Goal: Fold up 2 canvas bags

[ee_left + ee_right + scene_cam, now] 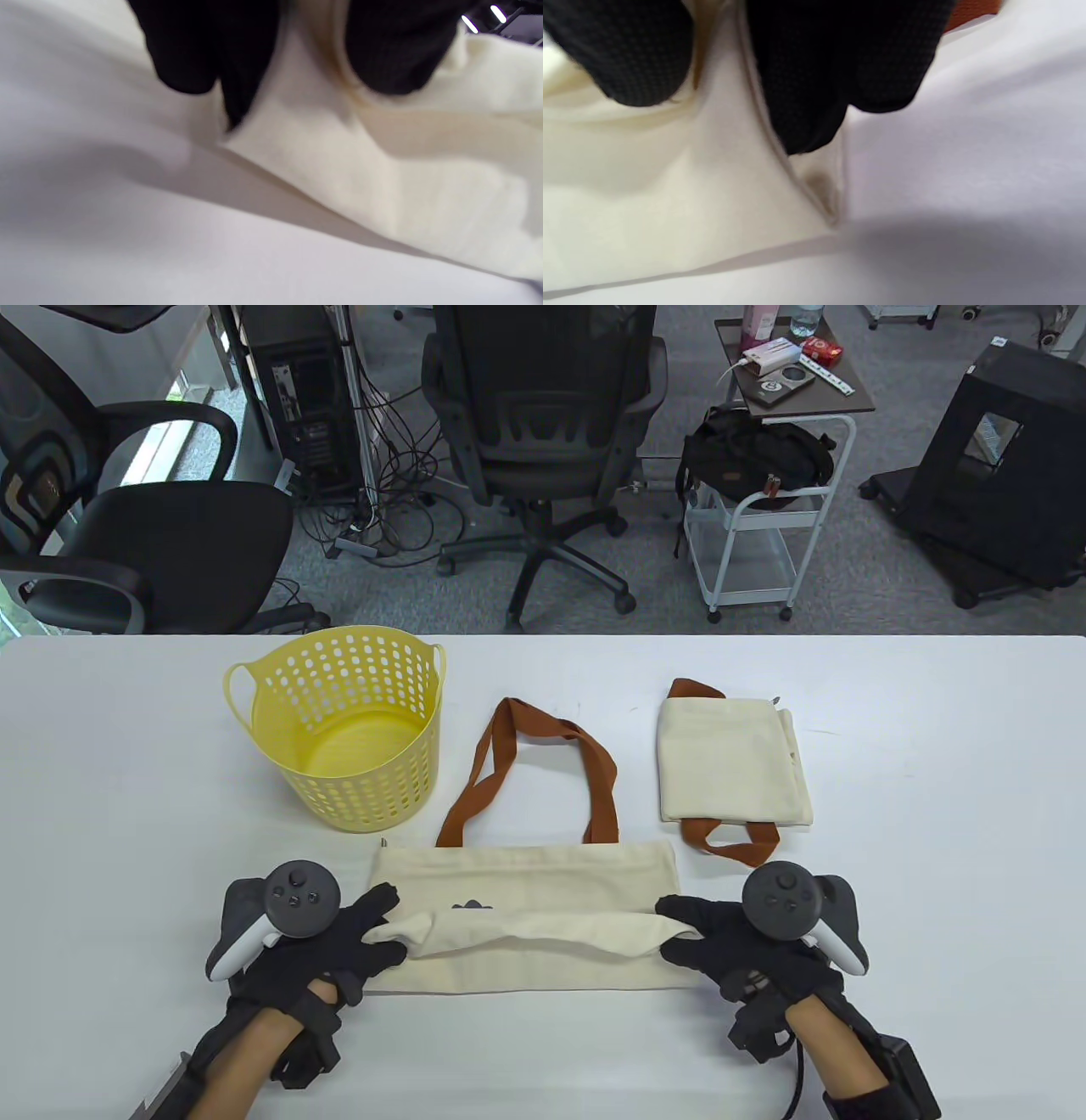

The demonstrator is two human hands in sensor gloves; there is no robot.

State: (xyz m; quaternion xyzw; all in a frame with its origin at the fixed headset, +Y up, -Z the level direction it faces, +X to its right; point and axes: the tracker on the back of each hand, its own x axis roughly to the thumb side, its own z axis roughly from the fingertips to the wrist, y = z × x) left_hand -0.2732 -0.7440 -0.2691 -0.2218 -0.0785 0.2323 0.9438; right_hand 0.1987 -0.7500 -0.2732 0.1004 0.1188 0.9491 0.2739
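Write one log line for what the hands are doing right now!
left hand: pinches bag's left edge | right hand: pinches right edge | near bag: bottom lifted | far bag: folded

A yellow perforated basket (339, 729) with two loop handles stands upright on the white surface (933, 814), toward its far left part. Beyond the far edge, on grey carpet, a black mesh office chair (543, 432) faces the surface, and a second black chair (144, 534) sits at the left. A computer tower (305, 407) with tangled cables stands between them. To the right, a white wheeled cart (764, 534) carries a black backpack (755, 462).
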